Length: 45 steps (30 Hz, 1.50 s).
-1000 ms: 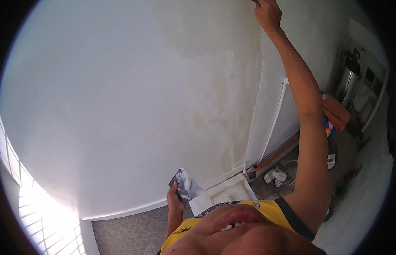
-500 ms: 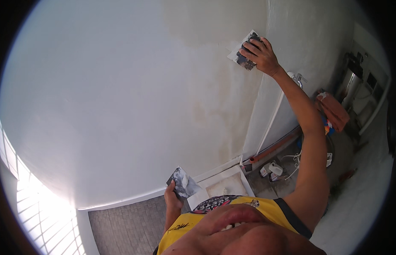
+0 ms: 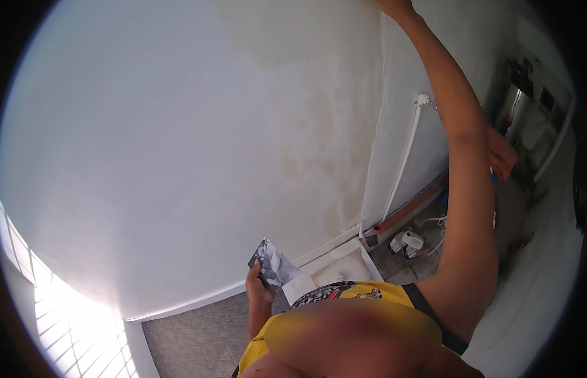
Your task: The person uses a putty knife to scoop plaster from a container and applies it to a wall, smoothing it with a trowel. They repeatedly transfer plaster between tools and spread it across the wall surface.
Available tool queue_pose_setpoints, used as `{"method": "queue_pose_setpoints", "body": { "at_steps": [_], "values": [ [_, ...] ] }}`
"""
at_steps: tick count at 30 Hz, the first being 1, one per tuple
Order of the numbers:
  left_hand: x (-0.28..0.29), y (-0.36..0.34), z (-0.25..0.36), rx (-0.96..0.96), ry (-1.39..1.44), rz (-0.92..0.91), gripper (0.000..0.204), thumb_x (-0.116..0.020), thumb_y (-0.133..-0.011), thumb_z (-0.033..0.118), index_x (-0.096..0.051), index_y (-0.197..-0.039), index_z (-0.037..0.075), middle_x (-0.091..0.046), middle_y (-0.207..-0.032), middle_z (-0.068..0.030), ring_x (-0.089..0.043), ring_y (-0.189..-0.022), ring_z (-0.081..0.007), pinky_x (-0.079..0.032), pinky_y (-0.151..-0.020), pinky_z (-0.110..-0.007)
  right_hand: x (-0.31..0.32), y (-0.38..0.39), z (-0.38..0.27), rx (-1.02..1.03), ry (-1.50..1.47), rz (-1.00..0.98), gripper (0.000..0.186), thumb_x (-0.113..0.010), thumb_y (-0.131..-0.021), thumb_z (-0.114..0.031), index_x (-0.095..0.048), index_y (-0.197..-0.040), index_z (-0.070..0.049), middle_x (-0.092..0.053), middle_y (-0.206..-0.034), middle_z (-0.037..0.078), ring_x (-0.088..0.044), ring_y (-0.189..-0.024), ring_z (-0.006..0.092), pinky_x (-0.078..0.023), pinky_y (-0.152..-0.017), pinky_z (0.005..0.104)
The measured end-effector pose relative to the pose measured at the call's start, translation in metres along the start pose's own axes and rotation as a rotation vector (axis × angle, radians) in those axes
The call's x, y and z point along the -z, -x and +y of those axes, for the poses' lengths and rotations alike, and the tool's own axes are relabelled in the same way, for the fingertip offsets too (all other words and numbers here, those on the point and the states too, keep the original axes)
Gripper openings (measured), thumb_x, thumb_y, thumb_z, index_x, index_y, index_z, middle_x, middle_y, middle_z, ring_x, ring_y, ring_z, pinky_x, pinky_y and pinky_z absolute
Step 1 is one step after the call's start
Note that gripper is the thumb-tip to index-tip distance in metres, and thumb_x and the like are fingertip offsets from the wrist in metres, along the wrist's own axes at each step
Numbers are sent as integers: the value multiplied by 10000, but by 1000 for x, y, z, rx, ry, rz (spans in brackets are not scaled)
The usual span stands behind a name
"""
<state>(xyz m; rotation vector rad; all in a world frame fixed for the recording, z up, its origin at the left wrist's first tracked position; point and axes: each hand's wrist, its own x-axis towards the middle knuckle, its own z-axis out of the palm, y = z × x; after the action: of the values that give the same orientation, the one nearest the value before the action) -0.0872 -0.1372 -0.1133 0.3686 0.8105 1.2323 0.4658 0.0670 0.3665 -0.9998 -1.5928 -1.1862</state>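
Low in the middle, my left hand (image 3: 259, 288) is closed on the edge of a dark, flat putty blade (image 3: 274, 264) smeared with white filler. My right arm stretches far up along the corner, and only the wrist and heel of my right hand (image 3: 397, 9) show at the top edge. Its fingers, and anything in them, are cut off by the frame. In front of me stands a pale wall (image 3: 180, 145), with damp-looking beige patches (image 3: 319, 145) near the corner.
A white pipe (image 3: 404, 160) runs down the side wall, above an orange-brown pipe (image 3: 410, 211) along its foot. White containers (image 3: 407, 240) stand on the floor beside a white tray-like box (image 3: 353, 268). Grey paving (image 3: 199, 334) lies at lower left, near a bright barred opening (image 3: 73, 321).
My right hand has gone up from the wall near the corner to the top edge, taking its filler-coated blade out of sight. My left hand stays low with its blade.
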Motion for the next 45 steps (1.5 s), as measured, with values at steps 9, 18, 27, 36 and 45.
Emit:
{"method": "queue_pose_setpoints", "body": {
  "at_steps": [9, 18, 27, 36, 45],
  "values": [
    [9, -5, -1, 52, -5, 16, 368, -473, -1061, 229, -592, -1323, -1, -704, -1226, -127, -703, -1096, -289, -580, -949, -462, -45, 275, -90, -58, 137, -196, 692, -690, -754, 59, -640, -1382, -226, -608, -1383, 26, -522, -1294, 294, -380, -1113, 547],
    [4, -4, 2, 8, -18, -57, 383, -454, -1064, 215, -569, -1364, 6, -699, -1244, -135, -692, -1127, -294, -565, -979, -468, -17, 232, -103, -1234, -32, -244, 424, -581, -931, -153, -635, -1350, -115, -686, -1287, 164, -665, -1169, 367, -561, -915, 520],
    [8, -10, 4, 48, -10, -96, 389, -445, -1073, 225, -576, -1358, -5, -697, -1258, -143, -687, -1142, -297, -553, -1002, -467, -64, 148, -237, -650, 204, -16, 617, -726, -798, -38, -569, -1392, -94, -614, -1202, 108, -627, -1020, 328, -629, -682, 428],
    [10, -11, 0, 36, -9, -76, 395, -453, -1066, 224, -576, -1366, -1, -693, -1278, -147, -682, -1160, -304, -550, -1006, -470, 10, 55, -105, -368, 323, 161, 653, -686, -776, -1, -654, -1363, -285, -641, -1309, -57, -588, -1149, 246, -495, -915, 461],
    [20, -16, -2, 62, 4, -45, 391, -449, -1067, 220, -576, -1366, 3, -695, -1272, -141, -684, -1152, -304, -551, -1011, -476, -24, 131, -78, -17, 275, 66, 780, -718, -702, 51, -637, -1388, -312, -606, -1367, -75, -539, -1196, 230, -435, -991, 435]
  ]
}}
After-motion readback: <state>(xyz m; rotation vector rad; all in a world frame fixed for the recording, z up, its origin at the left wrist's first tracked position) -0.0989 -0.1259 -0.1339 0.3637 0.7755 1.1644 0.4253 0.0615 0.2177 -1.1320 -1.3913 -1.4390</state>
